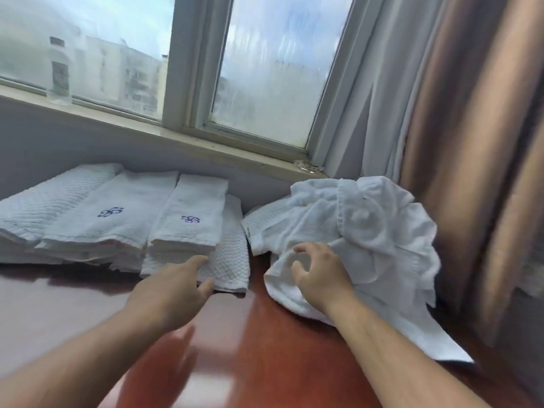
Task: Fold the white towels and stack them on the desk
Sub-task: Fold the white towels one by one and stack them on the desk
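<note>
Folded white towels lie in stacks on the red-brown desk (pixel 253 343) at the left: a waffle-weave stack (pixel 44 210), a stack with a purple emblem (pixel 117 219), and a narrower emblem stack (pixel 191 216) resting on a folded waffle towel (pixel 232 254). My left hand (pixel 173 287) reaches with straight fingers to the near edge of that waffle towel and touches it. A crumpled heap of unfolded white towels (pixel 368 237) sits at the right. My right hand (pixel 321 272) hovers over the heap's near-left part, fingers curled; whether they pinch cloth is unclear.
A window with a sill (pixel 164 134) runs behind the desk. Brown and white curtains (pixel 471 142) hang at the right, close to the towel heap. A bottle (pixel 60 75) stands on the sill at far left.
</note>
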Demonstrator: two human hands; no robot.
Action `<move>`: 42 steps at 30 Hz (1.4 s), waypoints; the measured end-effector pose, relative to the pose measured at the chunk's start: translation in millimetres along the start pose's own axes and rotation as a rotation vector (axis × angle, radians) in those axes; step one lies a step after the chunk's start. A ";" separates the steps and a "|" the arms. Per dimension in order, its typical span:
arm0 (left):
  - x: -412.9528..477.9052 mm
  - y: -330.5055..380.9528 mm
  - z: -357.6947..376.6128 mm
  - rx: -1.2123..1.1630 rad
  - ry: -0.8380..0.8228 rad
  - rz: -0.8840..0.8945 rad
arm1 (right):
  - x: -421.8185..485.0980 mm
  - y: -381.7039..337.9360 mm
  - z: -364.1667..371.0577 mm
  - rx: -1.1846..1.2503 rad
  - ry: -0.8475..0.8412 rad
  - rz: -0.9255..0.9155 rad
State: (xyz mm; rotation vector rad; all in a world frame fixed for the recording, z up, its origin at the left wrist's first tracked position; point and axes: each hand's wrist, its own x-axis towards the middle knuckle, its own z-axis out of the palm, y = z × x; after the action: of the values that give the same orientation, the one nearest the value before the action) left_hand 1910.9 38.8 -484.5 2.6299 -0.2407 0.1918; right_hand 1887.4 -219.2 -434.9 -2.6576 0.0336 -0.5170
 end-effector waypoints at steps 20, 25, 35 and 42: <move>66.0 165.9 75.4 -0.046 0.061 0.501 | 39.0 128.8 -65.6 -0.288 0.280 0.335; 80.5 160.5 99.4 -0.098 -0.117 0.469 | 63.2 136.6 -56.0 -0.408 0.327 0.388; 89.0 136.6 74.7 -0.658 -0.161 0.349 | 26.3 94.6 -34.8 0.663 0.675 0.031; 55.3 122.2 50.3 -1.205 -0.235 0.227 | 8.2 46.3 -53.7 1.381 0.389 0.349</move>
State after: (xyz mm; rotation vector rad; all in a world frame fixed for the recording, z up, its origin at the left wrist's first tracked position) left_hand 1944.4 -98.8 -462.5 1.4168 -0.5308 -0.1603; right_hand 1878.1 -284.0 -406.4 -1.1594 0.1768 -0.6056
